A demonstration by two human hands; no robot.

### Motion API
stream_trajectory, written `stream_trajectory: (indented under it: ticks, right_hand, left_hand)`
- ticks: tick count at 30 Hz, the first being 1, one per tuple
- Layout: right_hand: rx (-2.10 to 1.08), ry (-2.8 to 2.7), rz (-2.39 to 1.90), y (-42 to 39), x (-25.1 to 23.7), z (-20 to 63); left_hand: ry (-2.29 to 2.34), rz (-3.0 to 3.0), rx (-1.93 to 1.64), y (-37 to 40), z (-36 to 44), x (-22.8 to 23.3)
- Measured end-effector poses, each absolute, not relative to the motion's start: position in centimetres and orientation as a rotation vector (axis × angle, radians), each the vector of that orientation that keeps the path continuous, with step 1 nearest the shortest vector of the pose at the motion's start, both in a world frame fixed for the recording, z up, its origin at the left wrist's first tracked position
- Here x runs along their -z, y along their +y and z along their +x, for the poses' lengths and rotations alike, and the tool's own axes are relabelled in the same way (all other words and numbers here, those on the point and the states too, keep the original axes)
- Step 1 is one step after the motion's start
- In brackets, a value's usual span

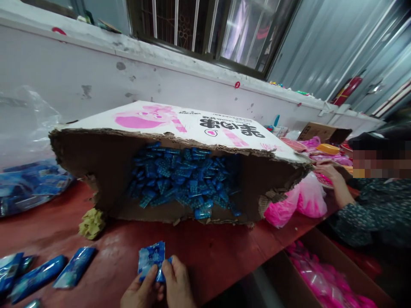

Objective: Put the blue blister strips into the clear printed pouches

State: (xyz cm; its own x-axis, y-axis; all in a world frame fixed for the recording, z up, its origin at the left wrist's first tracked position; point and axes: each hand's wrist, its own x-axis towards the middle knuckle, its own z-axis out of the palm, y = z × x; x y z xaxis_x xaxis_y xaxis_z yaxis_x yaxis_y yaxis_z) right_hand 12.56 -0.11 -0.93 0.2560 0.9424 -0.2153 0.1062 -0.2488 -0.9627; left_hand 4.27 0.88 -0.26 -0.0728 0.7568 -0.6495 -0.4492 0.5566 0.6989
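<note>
- I had the left hand [141, 291] and right hand [178, 282] pinched closed on one blue packet [152, 253].
- Beyond them, I saw small sachets [183, 173] heaped inside a box [180, 126].

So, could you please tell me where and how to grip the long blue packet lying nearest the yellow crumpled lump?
Probably pinch the long blue packet across its narrow width at mid-length, coming from above and the right: it lies slanted on the red table, with a neighbouring packet close on its left.
</note>
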Motion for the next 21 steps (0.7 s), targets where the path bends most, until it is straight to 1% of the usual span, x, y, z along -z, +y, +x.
stream_trajectory:
  ticks: [3,5,7,9,11,14,18,20,21]
  right_hand:
    - [-1.102,-1.185,-1.565,-0.1,0.2,13.6]
    - [-0.961,-1.42,-1.57,0.6,-0.7,15.5]
    - [-0.615,-1.631,-1.686,2.0,-1.5,18.4]
    - [-0.25,-1.773,-1.924,4.0,-2.1,21.4]
    - [-0.073,-1.925,-2.077,5.8,-2.2,23.9]
    - [-0.127,-1.979,-2.085,7.5,-1.8,25.6]
    - [-0.209,-1.961,-2.071,7.6,-1.6,25.0]
    - [-0.24,-1.877,-2.057,6.7,-1.7,24.2]
    - [-0.314,-1.785,-2.003,6.1,-1.8,23.8]
  left_hand:
    - [1.26,0.324,-0.981,1.0,4.1,0.0]
    - [1.254,0.345,-0.939,1.1,3.7,-0.1]
    - [1.256,0.359,-0.917,1.1,3.2,-0.2]
    - [1.25,0.346,-0.913,1.1,2.9,-0.2]
    - [1.238,0.301,-0.918,1.0,2.8,-0.2]
    - [1.228,0.246,-0.9,0.6,2.9,-0.4]
    - [1.2,0.151,-0.881,0.1,2.7,-1.0]
    - [1.197,0.078,-0.887,0.0,2.6,-1.2]
    - [1.197,0.047,-0.894,0.0,2.6,-1.3]
